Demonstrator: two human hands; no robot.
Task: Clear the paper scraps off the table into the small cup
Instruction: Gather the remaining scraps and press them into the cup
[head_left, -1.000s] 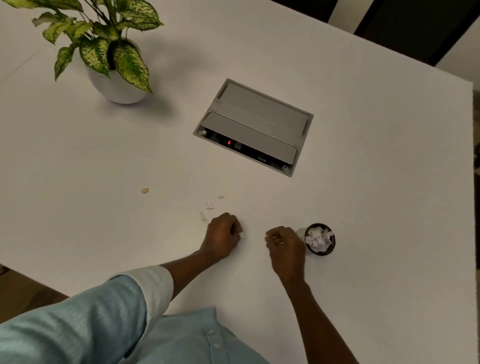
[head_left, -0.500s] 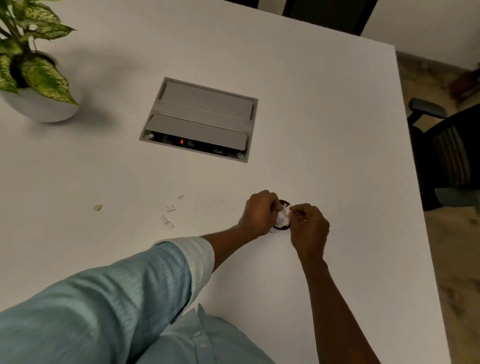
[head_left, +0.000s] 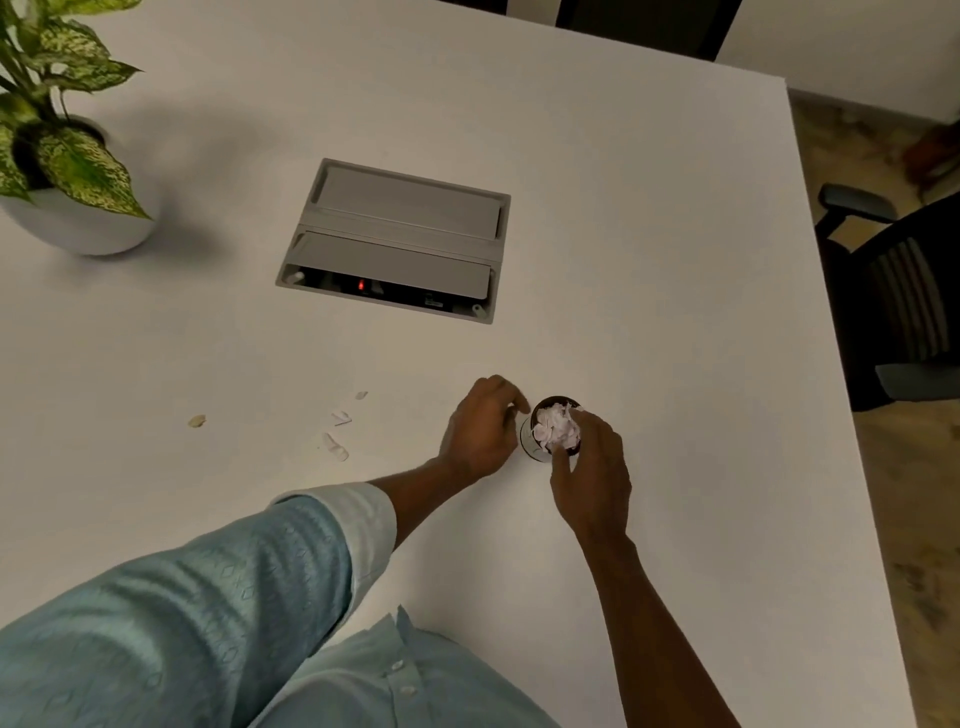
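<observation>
The small cup (head_left: 529, 437), dark-rimmed and white-sided, stands on the white table (head_left: 649, 260) and is heaped with crumpled white paper (head_left: 556, 427). My left hand (head_left: 480, 428) rests against the cup's left side with its fingers curled; nothing shows in them. My right hand (head_left: 592, 470) wraps the cup's right rim, thumb on the near edge and index finger along the far edge. To the left lie three white paper scraps (head_left: 340, 417), (head_left: 335, 447), (head_left: 361, 395), with a tan scrap (head_left: 196, 421) farther left.
A grey recessed socket box (head_left: 400, 234) with a red light sits in the table's middle. A potted plant (head_left: 67, 171) stands at the far left. The table's right edge is close to the cup, with a dark office chair (head_left: 898, 291) beyond it.
Both hands moved from the table in front of me to the cup, and the head view swung right. The cup's paper heap now shows between the hands, and the left hand has drawn slightly off it.
</observation>
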